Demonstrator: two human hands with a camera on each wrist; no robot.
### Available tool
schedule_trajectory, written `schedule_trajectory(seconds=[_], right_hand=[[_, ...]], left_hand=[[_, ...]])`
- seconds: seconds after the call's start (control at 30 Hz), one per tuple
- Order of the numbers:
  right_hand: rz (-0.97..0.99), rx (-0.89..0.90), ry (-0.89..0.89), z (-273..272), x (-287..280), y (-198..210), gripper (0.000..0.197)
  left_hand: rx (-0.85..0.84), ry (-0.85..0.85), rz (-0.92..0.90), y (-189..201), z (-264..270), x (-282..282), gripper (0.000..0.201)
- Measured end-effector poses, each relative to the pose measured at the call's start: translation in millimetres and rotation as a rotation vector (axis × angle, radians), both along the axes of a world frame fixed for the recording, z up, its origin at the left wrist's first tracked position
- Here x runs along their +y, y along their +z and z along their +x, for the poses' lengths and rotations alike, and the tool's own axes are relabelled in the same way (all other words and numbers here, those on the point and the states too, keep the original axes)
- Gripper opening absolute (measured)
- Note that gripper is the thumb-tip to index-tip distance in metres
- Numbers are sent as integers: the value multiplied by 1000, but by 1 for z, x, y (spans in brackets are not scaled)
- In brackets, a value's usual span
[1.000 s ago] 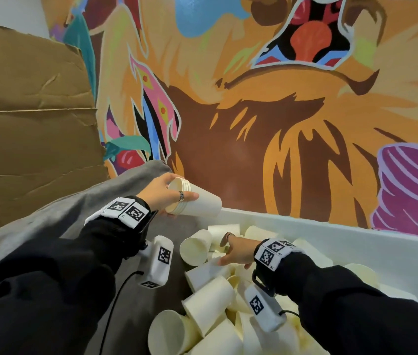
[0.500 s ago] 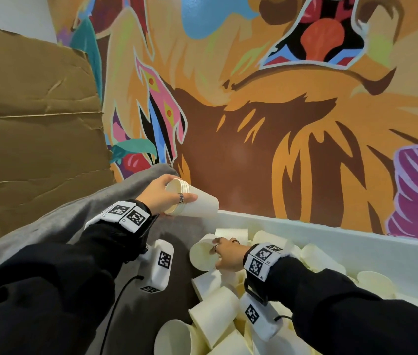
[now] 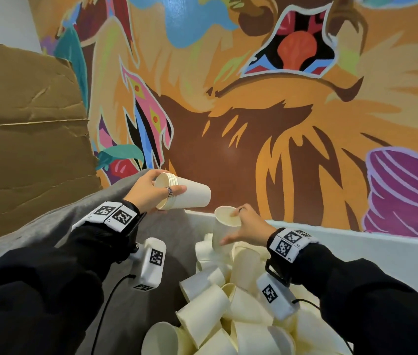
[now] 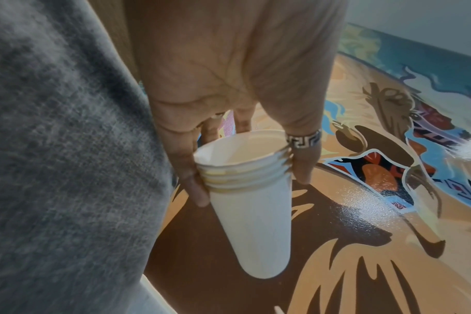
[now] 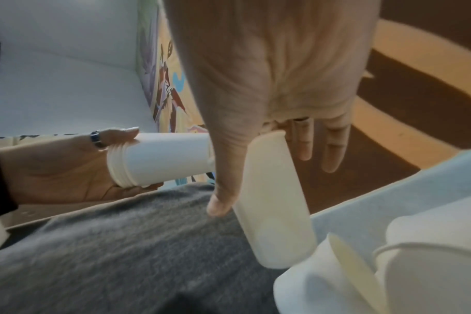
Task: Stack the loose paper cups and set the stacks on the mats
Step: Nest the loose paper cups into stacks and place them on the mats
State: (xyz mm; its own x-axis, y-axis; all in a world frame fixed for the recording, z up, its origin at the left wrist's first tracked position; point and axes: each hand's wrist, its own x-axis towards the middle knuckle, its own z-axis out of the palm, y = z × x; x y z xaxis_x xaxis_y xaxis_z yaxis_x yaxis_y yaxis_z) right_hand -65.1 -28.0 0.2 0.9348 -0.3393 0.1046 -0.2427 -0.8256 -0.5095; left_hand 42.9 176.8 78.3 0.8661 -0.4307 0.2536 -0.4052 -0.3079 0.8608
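My left hand (image 3: 151, 194) grips a stack of several nested cream paper cups (image 3: 187, 194) near the rims, lying sideways with the mouth toward me; the rims show in the left wrist view on the stack (image 4: 250, 201). My right hand (image 3: 243, 226) holds a single paper cup (image 3: 222, 226) by its rim, lifted above the pile, mouth up. In the right wrist view the thumb lies along that single cup (image 5: 274, 204), with the stack (image 5: 161, 159) to its left. A heap of loose cups (image 3: 228, 303) fills the lower middle.
A white bin wall (image 3: 382, 254) runs behind the heap on the right. Grey cloth (image 3: 49, 226) covers the surface on the left. A cardboard sheet (image 3: 23, 137) leans at far left, and a painted mural wall (image 3: 254, 111) stands close behind. No mat is in view.
My right hand has picked one cup out of the heap and raised it up toward the stack. The left hand with its stack has stayed about where it was.
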Motion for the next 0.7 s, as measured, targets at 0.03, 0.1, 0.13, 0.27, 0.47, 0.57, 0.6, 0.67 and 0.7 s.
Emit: schedule_trajectory(seconds=[0.03, 0.1, 0.13, 0.27, 0.47, 0.57, 0.6, 0.67, 0.7], right_hand=[[39, -47, -37, -6, -4, 2, 90], [117, -152, -109, -18, -12, 6, 88], [147, -193, -142, -24, -15, 7, 86], [164, -302, -212, -43, -26, 11, 58], [125, -354, -154, -72, -36, 31, 58], [96, -332, -112, -85, -43, 37, 70], [91, -334, -96, -89, -45, 38, 76], [86, -332, -71, -97, -48, 40, 88], [77, -324, -67, -100, -49, 41, 92]], left_hand=[[11, -2, -18, 2, -3, -1, 52], [35, -15, -60, 6, -9, -3, 52], [37, -19, -69, 8, -12, -5, 54], [71, -45, -98, 16, -22, -16, 55], [165, -176, -120, 17, -47, -41, 50], [181, -241, -115, 22, -65, -54, 46], [190, -262, -109, 23, -70, -57, 46], [197, -294, -90, 24, -79, -64, 44], [184, -303, -74, 23, -82, -66, 44]])
